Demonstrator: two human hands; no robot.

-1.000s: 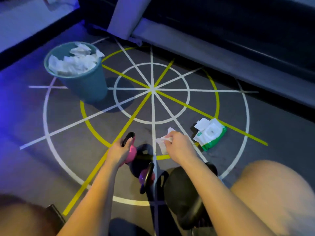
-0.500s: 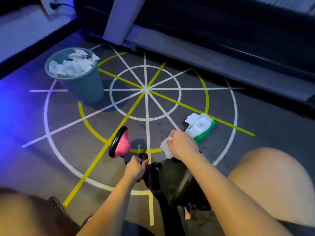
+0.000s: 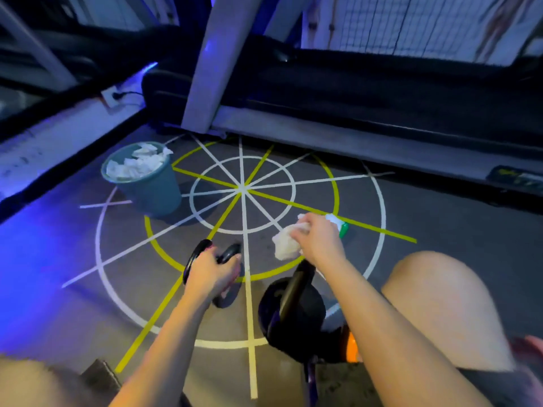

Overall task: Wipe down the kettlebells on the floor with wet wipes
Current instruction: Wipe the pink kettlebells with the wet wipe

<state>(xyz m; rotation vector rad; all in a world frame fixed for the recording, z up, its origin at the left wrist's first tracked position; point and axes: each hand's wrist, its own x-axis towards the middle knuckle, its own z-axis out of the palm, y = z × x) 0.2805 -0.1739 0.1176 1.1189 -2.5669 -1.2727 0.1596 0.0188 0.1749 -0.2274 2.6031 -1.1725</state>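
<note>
Swung far-right since a moment ago, the right grip [image 3: 320, 239], clamped on a crumpled wet wipe [image 3: 286, 245], now covers the wipe packet [image 3: 342, 227]. The left grip [image 3: 211, 274] clasps a small kettlebell [image 3: 232, 249] on the floor, left of the black kettlebell [image 3: 291, 312] and probably next for wiping.

Site: gym. Evidence: grey floor [image 3: 440, 230] painted with white-and-yellow spoked agility circle [image 3: 242, 188]; black round kettlebell [image 3: 270, 306] standing on it; long dark belt deck with grey rails [image 3: 382, 92] behind, probably treadmill, partly cut off.
</note>
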